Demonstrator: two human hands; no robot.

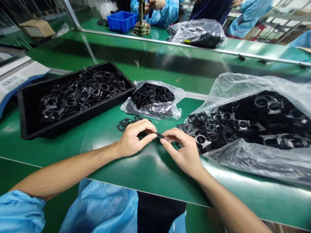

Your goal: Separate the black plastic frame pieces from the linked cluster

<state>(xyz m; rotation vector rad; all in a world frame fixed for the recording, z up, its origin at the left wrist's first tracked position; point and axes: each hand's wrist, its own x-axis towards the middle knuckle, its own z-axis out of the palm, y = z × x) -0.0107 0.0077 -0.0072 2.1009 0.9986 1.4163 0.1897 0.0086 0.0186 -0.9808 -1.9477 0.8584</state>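
Note:
Just above the green tabletop (pixel 145 168), my left hand (pixel 133 137) and my right hand (pixel 183 149) pinch a small black plastic part (pixel 159 135) between thumbs and fingertips. It is seen nearly edge-on, and the fingers cover its ends. Behind my left hand lie several loose black ring-shaped parts (pixel 124 123). A large clear bag (pixel 238 81) lies open at the right, spilling black parts with round holes (pixel 202 140) close to my right hand. Straight ahead is a smaller clear bag (pixel 167 110) full of fine black pieces (pixel 153 94).
A black tray (pixel 80 115) heaped with similar parts stands at the left, near a white and blue labelled package (pixel 19 77). Behind a low clear partition with a metal rail (pixel 145 38) are a blue bin (pixel 121 22), another filled bag (pixel 198 32) and people in blue sleeves (pixel 167 13).

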